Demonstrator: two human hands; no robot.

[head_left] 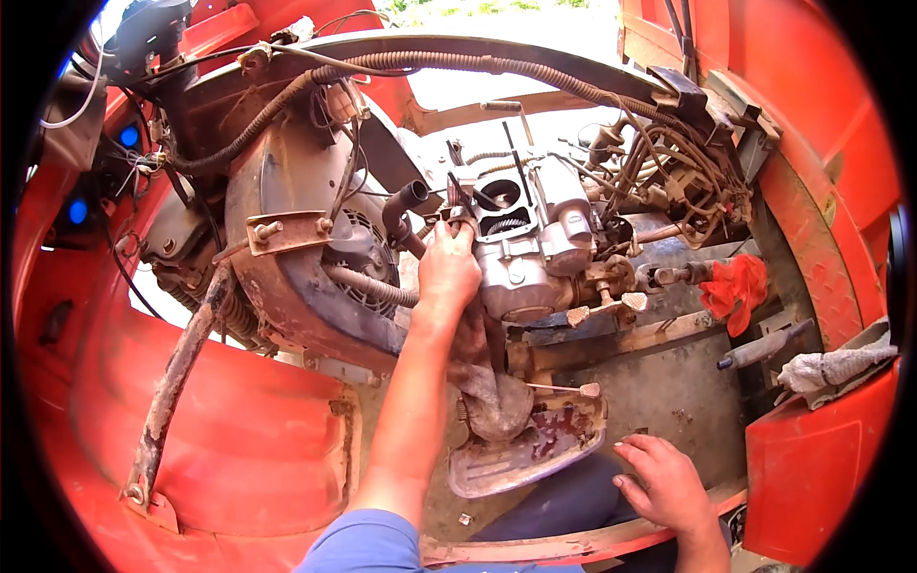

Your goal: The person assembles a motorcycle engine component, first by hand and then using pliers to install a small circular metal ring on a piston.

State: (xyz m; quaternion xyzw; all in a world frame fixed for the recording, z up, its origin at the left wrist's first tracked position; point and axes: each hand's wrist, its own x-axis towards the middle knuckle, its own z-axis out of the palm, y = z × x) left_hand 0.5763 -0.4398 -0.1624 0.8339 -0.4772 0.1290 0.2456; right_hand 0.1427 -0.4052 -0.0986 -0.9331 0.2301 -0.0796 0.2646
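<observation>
My left hand (449, 270) reaches up to the left side of a grey metal engine (521, 277). Its fingers are closed at a small dark metal part there, which they mostly cover; I cannot make out what it is. The engine's top is off, showing a round bore (499, 195) and a toothed gear (508, 226), with thin studs standing up around them. A black hose end (412, 194) sticks up just left of my fingers. My right hand (666, 483) hangs low above my dark-clothed leg (564, 506), fingers loosely apart, holding nothing.
A corrugated cable conduit (487, 63) arches across the back. Tangled wires (659, 172) lie behind right. Below the engine sits a stained shallow pan (525, 458). A red cloth (735, 291) hangs at right, near a grey rag (836, 368) on a red panel. A rusty bar (181, 382) slants at left.
</observation>
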